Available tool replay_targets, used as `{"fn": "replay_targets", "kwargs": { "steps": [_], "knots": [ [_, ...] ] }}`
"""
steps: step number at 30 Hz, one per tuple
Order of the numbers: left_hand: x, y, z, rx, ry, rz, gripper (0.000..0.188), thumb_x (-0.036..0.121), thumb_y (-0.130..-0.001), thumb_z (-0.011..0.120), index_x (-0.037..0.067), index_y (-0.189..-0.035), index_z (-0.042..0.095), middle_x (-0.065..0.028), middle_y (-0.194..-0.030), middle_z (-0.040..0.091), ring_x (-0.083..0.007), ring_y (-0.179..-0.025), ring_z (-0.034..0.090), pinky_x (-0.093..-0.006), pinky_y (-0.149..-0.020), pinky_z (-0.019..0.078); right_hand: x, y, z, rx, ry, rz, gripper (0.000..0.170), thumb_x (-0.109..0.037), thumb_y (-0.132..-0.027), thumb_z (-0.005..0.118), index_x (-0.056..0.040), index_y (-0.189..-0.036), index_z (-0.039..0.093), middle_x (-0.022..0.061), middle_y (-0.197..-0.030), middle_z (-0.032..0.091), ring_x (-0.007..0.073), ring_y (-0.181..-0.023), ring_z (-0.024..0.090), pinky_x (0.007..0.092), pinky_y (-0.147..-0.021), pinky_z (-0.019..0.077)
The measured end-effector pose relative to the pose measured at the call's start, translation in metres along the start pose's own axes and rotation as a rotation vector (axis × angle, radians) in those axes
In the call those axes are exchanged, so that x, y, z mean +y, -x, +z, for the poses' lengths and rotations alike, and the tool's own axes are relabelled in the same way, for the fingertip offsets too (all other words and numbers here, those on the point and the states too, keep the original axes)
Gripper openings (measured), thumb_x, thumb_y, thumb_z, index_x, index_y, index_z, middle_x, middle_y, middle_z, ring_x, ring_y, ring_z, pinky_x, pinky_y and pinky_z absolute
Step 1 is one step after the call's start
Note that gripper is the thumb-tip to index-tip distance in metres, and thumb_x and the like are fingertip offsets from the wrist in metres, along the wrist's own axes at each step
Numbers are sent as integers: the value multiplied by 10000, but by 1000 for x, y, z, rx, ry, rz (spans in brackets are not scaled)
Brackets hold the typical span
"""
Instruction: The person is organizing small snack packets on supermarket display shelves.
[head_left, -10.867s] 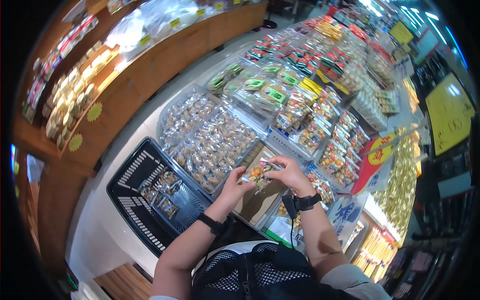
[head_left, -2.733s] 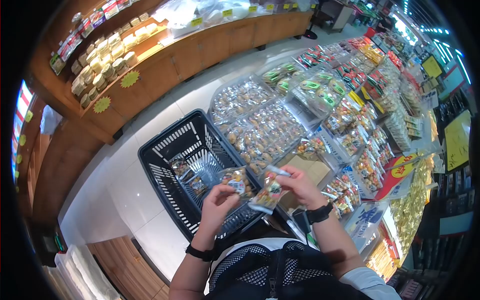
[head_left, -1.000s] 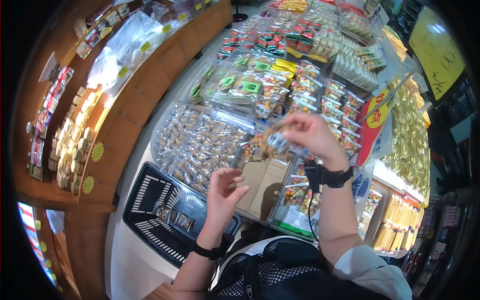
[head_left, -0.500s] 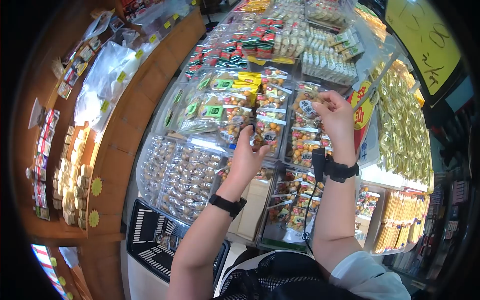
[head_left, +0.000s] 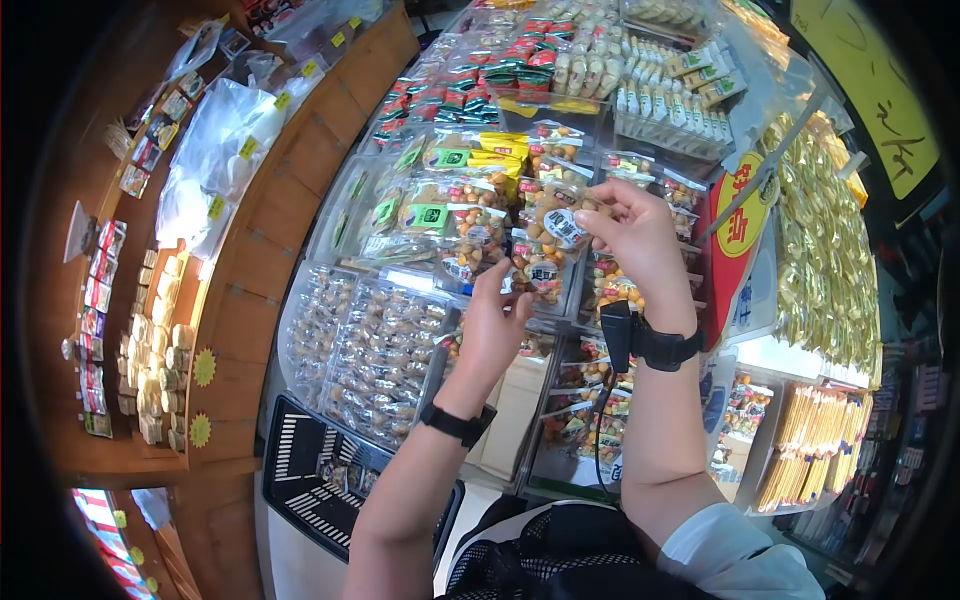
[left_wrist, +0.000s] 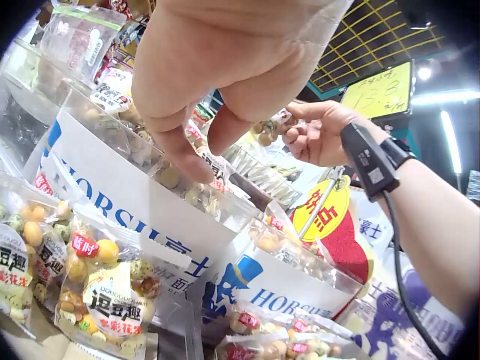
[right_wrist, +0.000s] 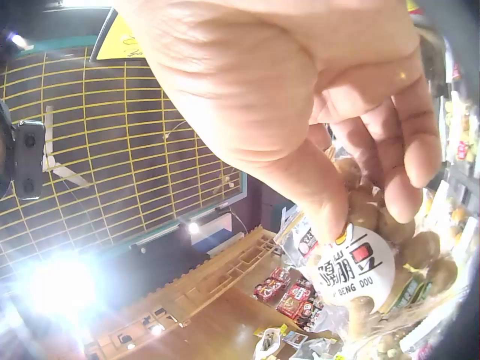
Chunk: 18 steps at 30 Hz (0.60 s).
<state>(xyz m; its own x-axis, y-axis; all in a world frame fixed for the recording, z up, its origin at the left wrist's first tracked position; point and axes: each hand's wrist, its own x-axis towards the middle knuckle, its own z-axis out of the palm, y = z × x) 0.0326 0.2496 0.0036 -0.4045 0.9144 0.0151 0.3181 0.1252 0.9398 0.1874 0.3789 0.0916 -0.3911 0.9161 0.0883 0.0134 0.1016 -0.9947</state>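
My right hand [head_left: 635,235] pinches a clear snack packet [head_left: 556,218] between thumb and fingers. In the right wrist view the packet [right_wrist: 367,262] shows brown beans and a round white label with black characters. It hangs over a bin of similar nut packets [head_left: 545,280], overlapping them in the head view. My left hand [head_left: 495,325] is just in front of that bin, its fingers loosely bent and holding nothing. In the left wrist view the left hand [left_wrist: 225,82] reaches over the bin's clear wall, beside a "HORSH" printed strip [left_wrist: 120,195]; packets with colourful coated nuts [left_wrist: 105,292] lie below.
A dark basket [head_left: 345,480] with several packets stands low at the left. Bins of small wrapped snacks [head_left: 370,350] and a cardboard-lined bin [head_left: 510,410] lie in front. A red and yellow sign [head_left: 738,215] stands right; a wooden shelf [head_left: 250,270] runs along the left.
Both hands held packets near the basket earlier; the left now holds none. Since half a second ago, the right hand has carried its packet left from the right-hand bin to the middle one.
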Motion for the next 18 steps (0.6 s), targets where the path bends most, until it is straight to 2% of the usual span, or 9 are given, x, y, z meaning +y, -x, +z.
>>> {"fn": "replay_targets", "kwargs": {
  "steps": [1, 2, 5, 6, 8, 11, 13, 15, 18],
  "knots": [
    [-1, 8, -4, 20, -21, 90, 468, -40, -917, 575, -27, -1357, 414, -135, -1204, 552, -205, -985, 678, -269, -753, 575, -2, 2, 3, 7, 22, 38, 196, -57, -800, 737, 18, -962, 655, 5, -744, 627, 59, -628, 551, 225, -552, 428],
    [-1, 17, -8, 19, 31, 80, 392, -58, -907, 579, -27, -1287, 488, -132, -1219, 541, -211, -1034, 664, -274, -800, 575, 0, 2, 5, 0, 23, 38, 196, -57, -800, 737, 18, -962, 655, 5, -744, 627, 59, -628, 551, 225, -552, 428],
    [-13, 32, -25, 51, 3, 84, 290, -57, -904, 586, -29, -1191, 559, -110, -1191, 557, -204, -1046, 658, -274, -800, 571, 12, 2, 14, 10, 127, 71, 226, -77, -785, 754, 19, -962, 652, 24, -762, 643, 81, -663, 575, 247, -574, 458],
    [-10, 35, -30, 97, 71, 5, 232, -53, -900, 598, -19, -1129, 600, -81, -1126, 590, -179, -1000, 660, -267, -800, 557, 16, 3, 21, -23, 122, 43, 238, -91, -778, 760, 16, -962, 653, 38, -764, 649, 96, -666, 585, 260, -589, 469],
    [-15, 36, -42, 151, 32, 40, 233, -53, -902, 595, -13, -1131, 601, -71, -1095, 602, -161, -960, 657, -259, -785, 551, 32, 2, 40, -53, 179, -5, 241, -120, -769, 763, 2, -947, 657, 70, -769, 667, 139, -666, 611, 290, -621, 490],
    [-18, 33, -57, 229, 15, 67, 254, -31, -901, 613, -3, -1153, 593, -51, -1039, 622, -124, -920, 627, -255, -769, 536, 21, 9, 64, -176, 249, 33, 213, -114, -758, 756, -3, -896, 637, 101, -761, 672, 176, -693, 640, 326, -641, 491],
    [-6, 34, -65, 256, 46, -64, 290, 1, -897, 634, 9, -1182, 581, -53, -1045, 622, -125, -979, 608, -273, -786, 537, 22, 12, 67, -177, 276, 1, 216, -116, -756, 756, -2, -892, 633, 108, -753, 665, 189, -692, 641, 331, -645, 489],
    [-4, 34, -70, 242, 56, -92, 328, 28, -890, 652, 23, -1209, 571, -62, -1083, 615, -138, -1017, 600, -288, -805, 539, 25, 11, 66, -183, 303, -27, 219, -119, -754, 756, 0, -888, 629, 116, -745, 658, 203, -691, 643, 335, -648, 487],
    [-1, 31, -64, 197, -37, 66, 379, 33, -875, 673, 32, -1237, 560, -72, -1164, 592, -156, -1001, 616, -279, -758, 534, 31, 10, 52, -161, 400, 7, 241, -151, -750, 764, 2, -894, 645, 119, -747, 659, 222, -680, 632, 340, -656, 487]
  ]
}}
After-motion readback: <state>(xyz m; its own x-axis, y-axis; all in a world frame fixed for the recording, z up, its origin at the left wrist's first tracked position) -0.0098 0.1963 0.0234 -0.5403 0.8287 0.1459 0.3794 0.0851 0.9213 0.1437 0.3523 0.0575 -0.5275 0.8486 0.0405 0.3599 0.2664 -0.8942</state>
